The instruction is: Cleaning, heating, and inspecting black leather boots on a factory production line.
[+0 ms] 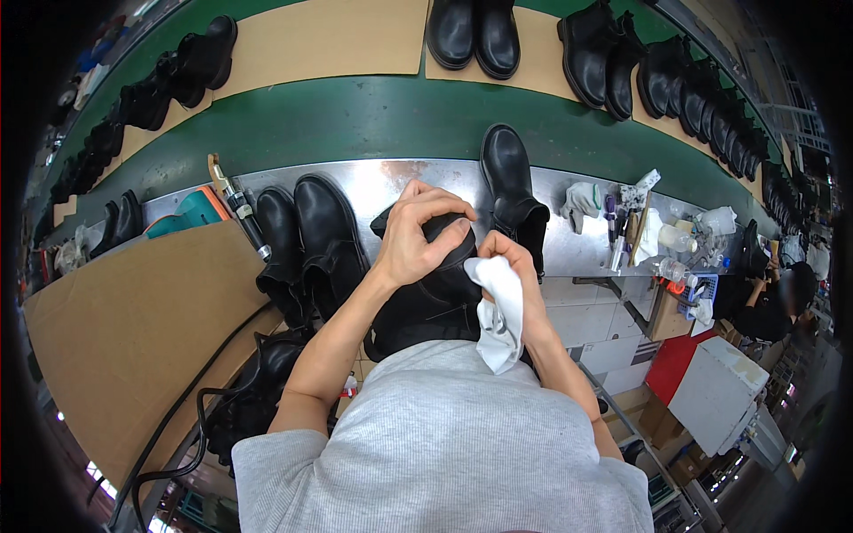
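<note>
Wearer's hands [418, 229]: two; held cloth [505, 306]: one; held boot [455, 263]: one.

Worn on the head, the left of two side-by-side fisheye cameras looks steeply down over the grey ribbed T-shirt [480, 444] at six o'clock. The left hand [419, 233] and right hand [517, 275] are close, near the dial's centre; the green work surface [302, 124] lies farther off toward twelve, edges bowing.
</note>
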Demonstrator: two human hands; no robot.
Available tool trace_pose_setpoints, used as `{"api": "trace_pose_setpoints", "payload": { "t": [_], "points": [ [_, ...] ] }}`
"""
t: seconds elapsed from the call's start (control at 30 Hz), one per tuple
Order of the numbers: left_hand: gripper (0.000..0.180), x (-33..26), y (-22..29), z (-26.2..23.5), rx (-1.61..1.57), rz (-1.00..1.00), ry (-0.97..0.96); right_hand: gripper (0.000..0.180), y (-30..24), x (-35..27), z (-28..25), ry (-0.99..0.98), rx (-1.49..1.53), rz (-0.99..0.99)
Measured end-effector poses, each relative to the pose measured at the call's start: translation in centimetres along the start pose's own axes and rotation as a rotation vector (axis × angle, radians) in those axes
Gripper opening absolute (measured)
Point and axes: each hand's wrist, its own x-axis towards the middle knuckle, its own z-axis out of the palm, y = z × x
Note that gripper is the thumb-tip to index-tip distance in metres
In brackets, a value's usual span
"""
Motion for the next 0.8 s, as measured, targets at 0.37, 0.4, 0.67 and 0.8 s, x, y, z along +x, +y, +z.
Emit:
{"api": "trace_pose_setpoints", "payload": {
  "t": [0.37, 0.4, 0.67, 0.8],
  "points": [
    [0.014, 0.0, -0.1, -0.1, -0.010, 0.004, -0.005, 0.017, 0.1, 0.0, 0.2, -0.014, -0.133, -0.061],
    [0.014, -0.1, 0.0, -0.1, -0.009, 0.006, 0.005, 0.017, -0.1, 0.0, 0.3, -0.020, -0.105, -0.055],
    [0.015, -0.1, 0.1, -0.1, 0.002, 0.006, -0.018, 0.008, 0.4, 0.6, -1.0, -0.085, 0.358, 0.208],
    [0.017, -0.5, -0.1, -0.7, -0.031, 0.008, 0.022, 0.007, 0.0, 0.4, -3.3, -0.004, 0.565, 0.192]
  ]
}}
